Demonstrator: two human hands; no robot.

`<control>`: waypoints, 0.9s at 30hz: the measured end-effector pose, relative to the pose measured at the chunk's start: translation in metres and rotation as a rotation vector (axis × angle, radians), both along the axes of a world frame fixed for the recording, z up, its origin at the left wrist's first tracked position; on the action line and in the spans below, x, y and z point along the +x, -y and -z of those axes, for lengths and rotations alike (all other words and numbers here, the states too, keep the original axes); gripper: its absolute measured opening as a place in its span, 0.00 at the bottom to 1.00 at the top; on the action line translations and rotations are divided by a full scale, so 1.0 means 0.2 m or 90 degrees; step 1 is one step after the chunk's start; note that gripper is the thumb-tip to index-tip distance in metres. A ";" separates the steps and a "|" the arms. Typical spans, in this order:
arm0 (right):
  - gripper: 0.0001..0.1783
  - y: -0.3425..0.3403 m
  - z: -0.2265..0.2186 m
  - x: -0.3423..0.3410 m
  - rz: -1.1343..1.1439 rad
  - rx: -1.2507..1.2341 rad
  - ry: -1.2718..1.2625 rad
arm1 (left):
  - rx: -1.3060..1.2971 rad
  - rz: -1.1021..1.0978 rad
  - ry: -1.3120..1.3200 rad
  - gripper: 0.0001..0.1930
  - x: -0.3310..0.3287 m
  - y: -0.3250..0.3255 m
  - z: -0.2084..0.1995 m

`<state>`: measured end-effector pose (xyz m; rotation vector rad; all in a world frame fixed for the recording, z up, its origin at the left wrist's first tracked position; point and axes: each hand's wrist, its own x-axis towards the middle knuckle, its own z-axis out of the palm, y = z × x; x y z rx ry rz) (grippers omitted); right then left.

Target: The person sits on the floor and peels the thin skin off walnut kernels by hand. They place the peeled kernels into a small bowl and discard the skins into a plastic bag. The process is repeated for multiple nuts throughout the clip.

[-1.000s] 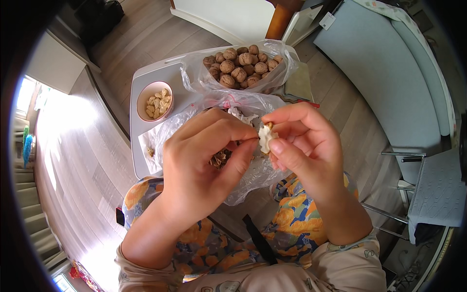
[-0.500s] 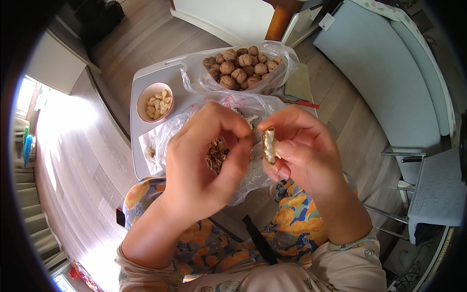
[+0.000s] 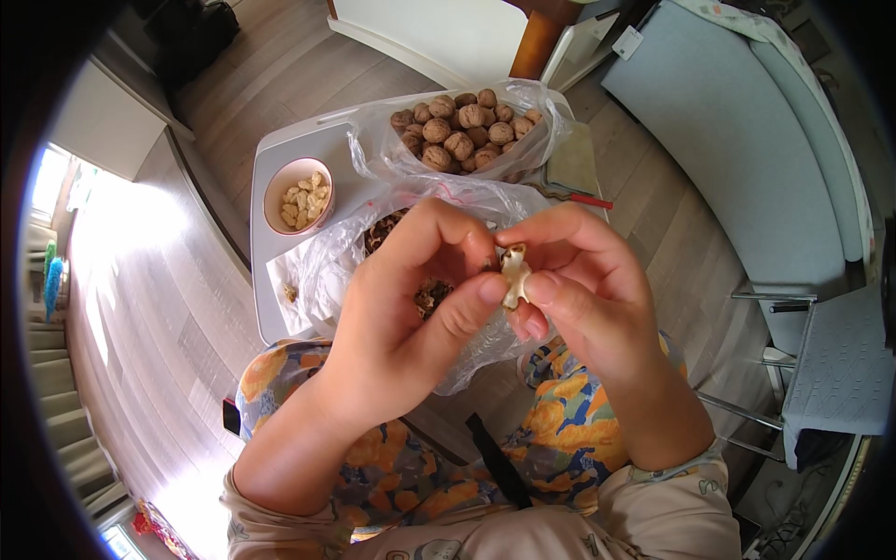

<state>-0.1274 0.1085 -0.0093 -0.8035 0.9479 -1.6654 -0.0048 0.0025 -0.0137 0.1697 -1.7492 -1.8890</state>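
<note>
Walnut kernel piece (image 3: pixel 514 277): pale, mostly bare, brown spot at the top end. Held up between both hands, over the front plastic bag (image 3: pixel 355 224).

Right hand (image 3: pixel 597 289): thumb and index pinching the kernel from its right side and top, other fingers curled in behind. Left hand (image 3: pixel 378 322): thumb and index bent into a loop, tips narrow, right at the kernel's left edge. Can't tell whether those tips grip it or just touch.

Front bag is spread open under the hands, brown scraps (image 3: pixel 432 297) visible through the left-hand loop, partly hidden by the hand.

Rest of the grey table (image 3: pixel 329 145): bowl (image 3: pixel 276 191) at the left with pale kernel pieces (image 3: pixel 306 203) in it. White tissue (image 3: pixel 287 315) below the bowl, small brown bit (image 3: pixel 290 294) on it. Rear clear bag (image 3: pixel 369 149) at the far side, full of whole walnuts (image 3: pixel 457 142). Red-handled tool (image 3: pixel 590 200) near the right edge, type unclear, beside a yellowish flat item (image 3: pixel 572 163). Patterned trousers (image 3: pixel 579 411) below, black strap (image 3: pixel 499 462) between the legs.
</note>
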 end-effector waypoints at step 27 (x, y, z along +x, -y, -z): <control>0.15 0.00 0.01 0.00 -0.073 0.009 0.138 | -0.192 -0.133 0.057 0.04 0.00 0.00 0.01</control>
